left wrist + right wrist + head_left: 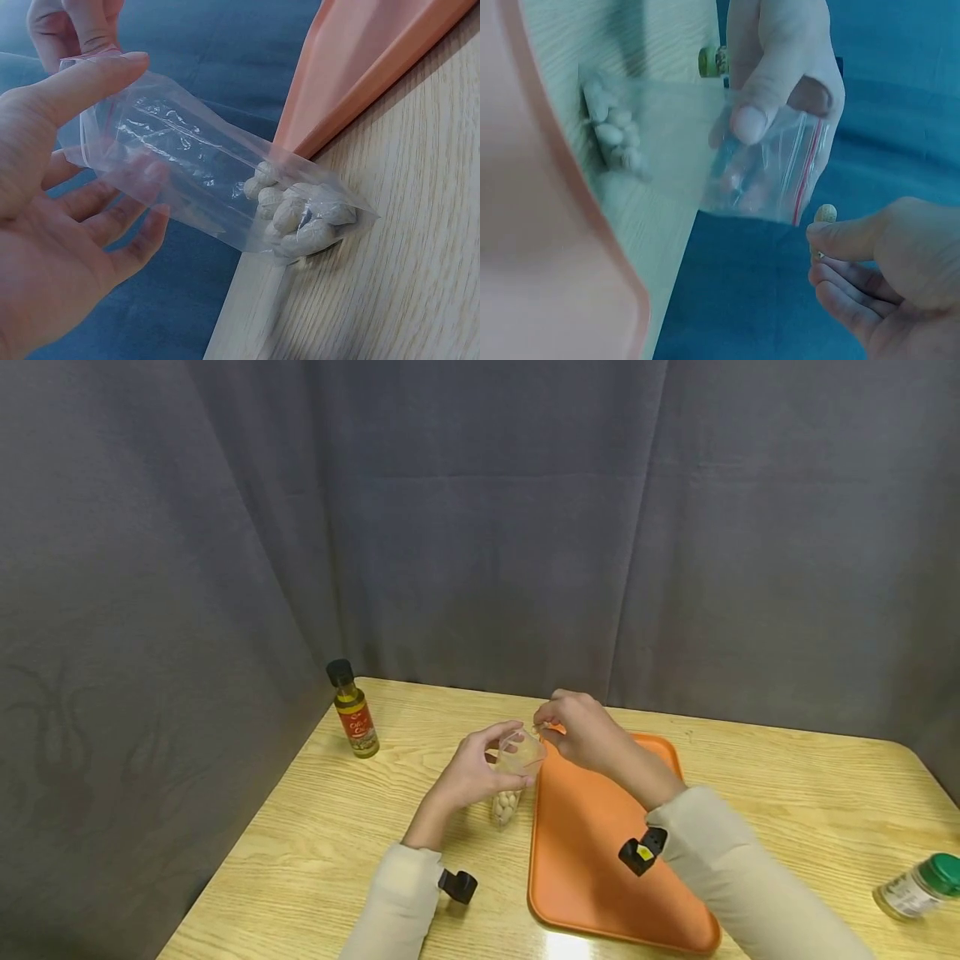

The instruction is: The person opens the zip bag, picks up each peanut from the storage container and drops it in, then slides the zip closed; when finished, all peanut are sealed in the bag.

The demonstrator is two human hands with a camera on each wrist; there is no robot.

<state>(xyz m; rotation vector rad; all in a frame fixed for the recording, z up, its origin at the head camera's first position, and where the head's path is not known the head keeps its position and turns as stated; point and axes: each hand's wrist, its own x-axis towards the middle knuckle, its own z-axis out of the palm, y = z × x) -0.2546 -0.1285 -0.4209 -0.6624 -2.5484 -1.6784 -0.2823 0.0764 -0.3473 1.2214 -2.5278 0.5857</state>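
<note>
My left hand (480, 767) grips a clear zip bag (191, 150) near its mouth, thumb on one side and fingers around the other. Several pale peanuts (300, 214) lie in the bag's bottom end, which hangs down at the wooden table beside the orange tray. Just by the bag's mouth, my right hand (588, 731) pinches a single peanut (825, 214) between thumb and fingers. In the right wrist view, a red seal strip (806, 176) runs along the bag's mouth, and the right hand (885, 270) is apart from it.
The orange tray (577, 860) lies on the wooden table (300, 860) below the right forearm. An olive oil bottle (356, 718) stands at the back left. A green-capped jar (911, 892) is at the right. Dark grey curtains (480, 527) hang behind the table.
</note>
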